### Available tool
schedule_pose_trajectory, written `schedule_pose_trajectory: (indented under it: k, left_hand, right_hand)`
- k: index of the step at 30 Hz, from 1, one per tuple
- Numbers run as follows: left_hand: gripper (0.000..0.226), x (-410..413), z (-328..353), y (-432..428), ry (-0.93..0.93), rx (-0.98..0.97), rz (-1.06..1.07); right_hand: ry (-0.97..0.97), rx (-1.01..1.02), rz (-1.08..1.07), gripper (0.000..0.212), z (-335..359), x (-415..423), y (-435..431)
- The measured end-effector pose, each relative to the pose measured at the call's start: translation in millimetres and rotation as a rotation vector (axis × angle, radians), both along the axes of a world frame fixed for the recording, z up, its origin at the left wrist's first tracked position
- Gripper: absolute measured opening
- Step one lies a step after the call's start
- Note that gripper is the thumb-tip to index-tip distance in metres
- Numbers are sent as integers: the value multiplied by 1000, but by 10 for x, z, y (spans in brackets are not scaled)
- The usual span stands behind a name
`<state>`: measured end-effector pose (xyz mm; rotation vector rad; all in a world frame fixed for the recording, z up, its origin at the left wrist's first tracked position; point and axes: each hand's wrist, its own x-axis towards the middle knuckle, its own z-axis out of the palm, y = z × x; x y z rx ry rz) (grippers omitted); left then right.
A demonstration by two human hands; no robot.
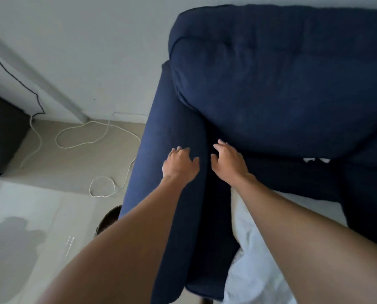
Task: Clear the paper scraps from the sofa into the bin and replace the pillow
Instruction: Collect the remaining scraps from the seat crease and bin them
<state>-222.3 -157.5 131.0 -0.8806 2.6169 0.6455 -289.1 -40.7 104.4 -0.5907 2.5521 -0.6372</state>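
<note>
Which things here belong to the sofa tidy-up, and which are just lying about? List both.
Job: sofa; white paper scraps on the seat; dark bin beside the armrest; left hand; right hand.

Lying about: white cable on the floor; black box.

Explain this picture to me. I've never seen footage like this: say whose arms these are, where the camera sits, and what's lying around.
There is one picture, from a camera worn on a person's head, looking down. The two bare arms are that person's own.

The left hand rests on the blue sofa armrest. The right hand reaches into the gap beside the armrest. Both hands are open and hold nothing.

A few white scraps lie on the seat. White cloth, perhaps the pillow, lies below the right arm. A white cable loops on the floor.
</note>
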Motion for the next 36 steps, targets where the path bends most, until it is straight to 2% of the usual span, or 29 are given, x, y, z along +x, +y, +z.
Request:
schedule_pose_trajectory:
  k: [5,15,20,28,36]
  left_hand:
    - [50,-505,-102,790,-21,27,-117]
    - [54,-1313,-460,2071,-77,105,-174]
    - [48,-1414,-780,2377,-167,133,-210]
    - [54,-1802,-1472,2647,-236,151,-325]
    - [54,-2305,-2046,3088,-161,234,-447]
  right_hand:
    - [3,7,-116,42,-45,-408,907]
    - [-68,50,-204,41,-390,-1104,2234]
    - [-160,77,-280,42,-667,-1183,2548]
    - [-218,33,-478,40,-1269,-1435,2849]
    - [-161,1,-643,44,-1898,-1849,3320]
